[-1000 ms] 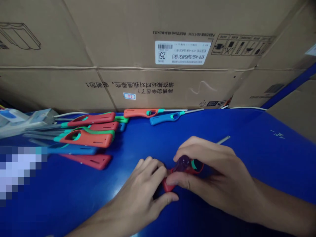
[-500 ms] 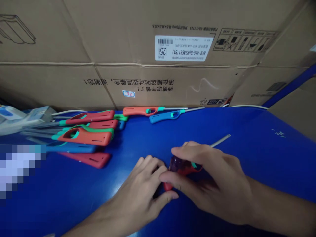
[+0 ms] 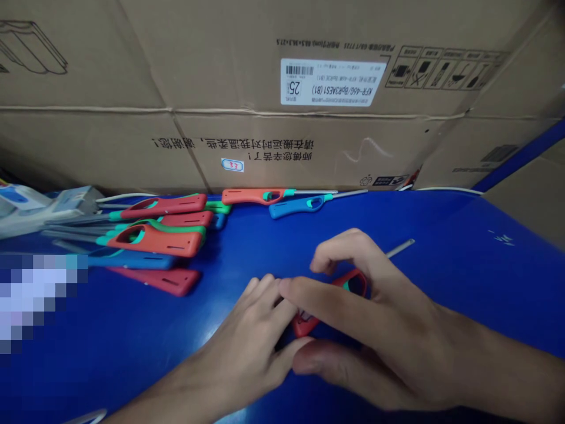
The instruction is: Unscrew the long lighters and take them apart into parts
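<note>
A red long-neck lighter (image 3: 308,324) lies aslant on the blue table, its metal tube pointing to the upper right. My left hand (image 3: 260,338) grips its handle end between fingers and thumb. Over the lighter hovers my right hand (image 3: 388,330), fingers and thumb spread, with nothing visible between them. Its index finger crosses in front of the handle and hides part of it. The turquoise trigger shows inside the lighter's loop. I cannot see the underside of the handle or the area beneath my right palm.
A pile of red, orange, green and blue lighters (image 3: 154,240) lies at the left. An orange lighter (image 3: 251,196) and a blue lighter (image 3: 291,208) rest at the back of the blue table (image 3: 441,318). A large cardboard box (image 3: 247,132) stands behind them.
The dark, rounded object that was in my right hand's fingers over the lighter is no longer visible. My right hand has spread its fingers; my left hand stays on the handle.
</note>
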A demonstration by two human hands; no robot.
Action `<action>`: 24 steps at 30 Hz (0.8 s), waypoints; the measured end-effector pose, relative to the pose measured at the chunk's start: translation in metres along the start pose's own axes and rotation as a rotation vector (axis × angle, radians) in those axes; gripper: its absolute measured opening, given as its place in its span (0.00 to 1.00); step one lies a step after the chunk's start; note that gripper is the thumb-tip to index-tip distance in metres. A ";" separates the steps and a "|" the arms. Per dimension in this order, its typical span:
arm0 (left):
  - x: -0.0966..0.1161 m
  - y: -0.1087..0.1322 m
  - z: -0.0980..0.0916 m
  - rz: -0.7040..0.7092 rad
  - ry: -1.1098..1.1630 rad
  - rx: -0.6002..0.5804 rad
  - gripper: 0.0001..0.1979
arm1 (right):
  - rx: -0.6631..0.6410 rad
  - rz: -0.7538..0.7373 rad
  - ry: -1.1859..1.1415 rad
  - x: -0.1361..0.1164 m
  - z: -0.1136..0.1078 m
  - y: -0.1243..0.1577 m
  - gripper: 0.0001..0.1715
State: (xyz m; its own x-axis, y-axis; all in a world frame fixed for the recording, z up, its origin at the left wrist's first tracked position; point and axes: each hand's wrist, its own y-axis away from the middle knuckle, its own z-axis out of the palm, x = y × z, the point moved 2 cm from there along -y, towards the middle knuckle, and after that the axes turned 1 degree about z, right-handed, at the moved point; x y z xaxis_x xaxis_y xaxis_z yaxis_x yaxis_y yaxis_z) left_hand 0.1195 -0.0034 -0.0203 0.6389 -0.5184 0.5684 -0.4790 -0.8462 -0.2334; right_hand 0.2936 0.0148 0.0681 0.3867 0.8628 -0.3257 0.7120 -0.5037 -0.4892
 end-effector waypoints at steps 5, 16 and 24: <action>0.002 0.000 0.000 0.068 -0.048 -0.109 0.11 | -0.024 0.046 -0.170 0.004 0.004 0.004 0.23; 0.002 -0.003 0.000 0.039 -0.039 -0.133 0.05 | -0.079 0.027 -0.203 0.004 -0.002 0.002 0.16; 0.002 -0.001 0.001 0.007 -0.036 -0.176 0.07 | 0.028 0.057 -0.308 0.000 -0.003 0.001 0.22</action>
State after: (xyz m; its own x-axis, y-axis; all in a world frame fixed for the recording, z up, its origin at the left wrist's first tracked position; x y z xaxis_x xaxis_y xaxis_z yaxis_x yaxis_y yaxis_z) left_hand 0.1220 -0.0039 -0.0199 0.6549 -0.5310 0.5378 -0.5795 -0.8095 -0.0936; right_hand 0.2964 0.0143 0.0696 0.2265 0.7818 -0.5810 0.6763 -0.5554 -0.4838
